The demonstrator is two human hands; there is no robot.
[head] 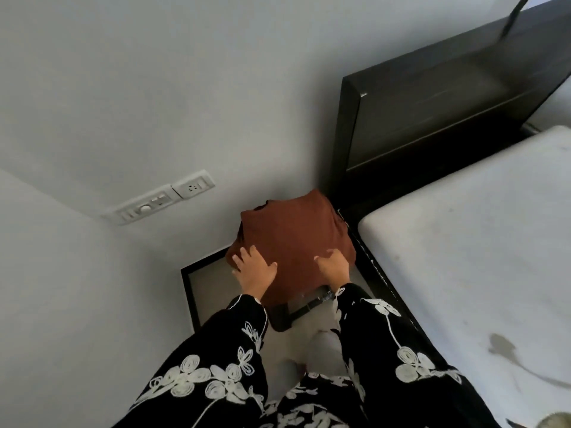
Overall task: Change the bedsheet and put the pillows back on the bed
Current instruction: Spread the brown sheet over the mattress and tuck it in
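the brown pillow (pixel 293 236), wedged in the corner beside the bare mattress (pixel 463 242), looks soft, light and saggy, best held by both sides; left hand (pixel 255 268) rests spread on it, right hand (pixel 332 264) grip unclear.

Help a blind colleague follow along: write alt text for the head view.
A person's left hand and right hand are on a rust-brown fabric bundle in the corner between the wall and a dark bed frame. The mattress beside it is bare and white.
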